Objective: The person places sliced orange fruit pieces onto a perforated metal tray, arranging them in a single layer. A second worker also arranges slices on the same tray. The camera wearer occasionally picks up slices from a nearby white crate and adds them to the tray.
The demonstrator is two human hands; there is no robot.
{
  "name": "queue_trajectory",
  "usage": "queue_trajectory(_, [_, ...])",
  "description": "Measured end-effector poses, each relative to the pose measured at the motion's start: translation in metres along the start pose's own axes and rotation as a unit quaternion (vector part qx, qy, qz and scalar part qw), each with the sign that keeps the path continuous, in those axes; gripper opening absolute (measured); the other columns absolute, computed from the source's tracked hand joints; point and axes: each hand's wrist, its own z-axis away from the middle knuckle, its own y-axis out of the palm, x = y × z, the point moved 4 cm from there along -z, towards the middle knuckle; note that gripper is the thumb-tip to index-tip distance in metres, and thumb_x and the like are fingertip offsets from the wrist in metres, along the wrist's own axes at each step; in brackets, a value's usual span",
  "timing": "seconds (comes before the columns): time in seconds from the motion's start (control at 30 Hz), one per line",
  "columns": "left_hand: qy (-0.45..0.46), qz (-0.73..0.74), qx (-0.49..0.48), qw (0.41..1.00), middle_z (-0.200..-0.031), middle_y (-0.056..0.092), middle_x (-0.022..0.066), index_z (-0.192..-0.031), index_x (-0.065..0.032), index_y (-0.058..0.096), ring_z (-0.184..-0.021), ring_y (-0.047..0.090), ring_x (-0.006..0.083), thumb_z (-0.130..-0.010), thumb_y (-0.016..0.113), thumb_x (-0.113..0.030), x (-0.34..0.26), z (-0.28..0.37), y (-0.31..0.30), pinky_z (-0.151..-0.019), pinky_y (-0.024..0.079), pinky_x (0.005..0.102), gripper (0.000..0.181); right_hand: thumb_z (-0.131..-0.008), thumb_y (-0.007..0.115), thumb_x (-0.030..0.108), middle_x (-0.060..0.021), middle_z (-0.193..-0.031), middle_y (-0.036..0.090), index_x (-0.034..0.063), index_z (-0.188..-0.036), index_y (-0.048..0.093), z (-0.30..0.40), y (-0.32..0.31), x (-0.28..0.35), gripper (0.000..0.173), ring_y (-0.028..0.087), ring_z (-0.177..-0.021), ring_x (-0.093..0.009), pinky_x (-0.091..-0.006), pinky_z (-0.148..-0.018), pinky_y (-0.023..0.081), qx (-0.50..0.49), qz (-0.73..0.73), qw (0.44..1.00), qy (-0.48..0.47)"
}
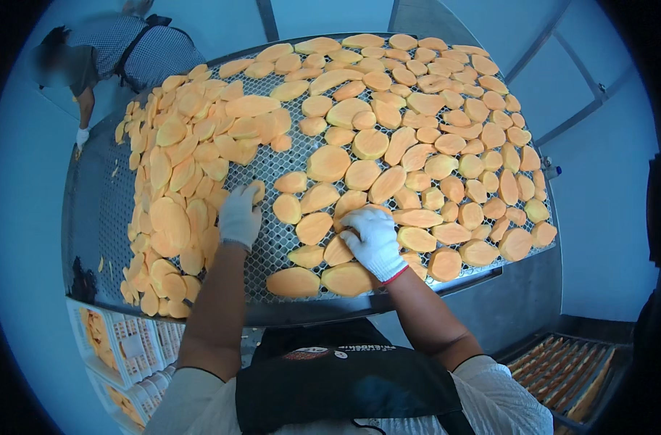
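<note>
Many orange slices, seemingly sweet potato, lie mostly in a single layer on a mesh drying tray. A heaped pile of slices covers the tray's left part. My left hand, in a white knit glove, is at the pile's right edge, with a small slice at its fingertips; whether it grips this slice cannot be told. Gloved too, my right hand rests with bent fingers over slices in the near middle of the layer. Its palm hides what lies under it, so a hold cannot be told.
A perforated metal table bears the tray. At its far left a co-worker leans over, a gloved hand on the table edge. White plastic crates holding slices stand below at the near left. Loaded stacked trays are at the lower right.
</note>
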Motion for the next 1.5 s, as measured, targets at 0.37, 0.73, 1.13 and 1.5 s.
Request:
queue_trajectory(0.37, [0.061, -0.076, 0.228, 0.969, -0.112, 0.074, 0.0149, -0.126, -0.0131, 0.069, -0.097, 0.069, 0.0341, -0.082, 0.083, -0.035, -0.022, 0.043, -0.029, -0.091, 0.048, 0.0505, 0.051, -0.086, 0.078, 0.023, -0.0076, -0.107, 0.075, 0.0126, -0.102, 0.077, 0.0, 0.009, 0.009, 0.02, 0.067, -0.11, -0.032, -0.0472, -0.099, 0.049, 0.009, 0.07, 0.997, 0.019])
queue_trajectory(0.73, [0.204, -0.059, 0.054, 0.976, -0.143, 0.054, 0.0137, -0.141, -0.0259, 0.066, -0.133, 0.047, 0.0388, -0.08, 0.083, -0.048, 0.034, 0.108, -0.057, -0.116, 0.031, 0.0613, 0.068, -0.085, 0.08, 0.022, -0.0083, -0.107, 0.075, 0.0143, -0.107, 0.077, -0.005, 0.005, 0.04, 0.024, 0.068, -0.107, -0.034, -0.0492, -0.095, 0.05, -0.051, 0.108, 0.993, 0.021])
queue_trajectory(1.13, [0.268, -0.027, 0.065, 0.961, -0.14, 0.062, 0.003, -0.131, -0.0274, 0.069, -0.132, 0.052, 0.0294, -0.079, 0.081, -0.053, 0.134, 0.061, -0.065, -0.12, 0.029, 0.057, 0.059, -0.084, 0.079, 0.025, -0.0152, -0.136, 0.064, 0.0174, -0.131, 0.067, -0.024, 0.139, 0.198, 0.049, 0.06, -0.125, -0.037, -0.0502, -0.106, 0.047, 0.146, 0.072, 0.984, -0.07])
queue_trajectory(1.5, [0.28, -0.02, 0.131, 0.951, -0.122, 0.066, 0.0054, -0.12, -0.0184, 0.072, -0.113, 0.059, 0.03, -0.076, 0.084, -0.049, 0.109, 0.046, -0.076, -0.105, 0.039, 0.0522, 0.055, -0.084, 0.077, 0.027, -0.0108, -0.121, 0.068, 0.018, -0.117, 0.074, -0.039, 0.172, 0.204, 0.034, 0.065, -0.113, -0.036, -0.0479, -0.095, 0.053, 0.169, 0.169, 0.971, 0.027])
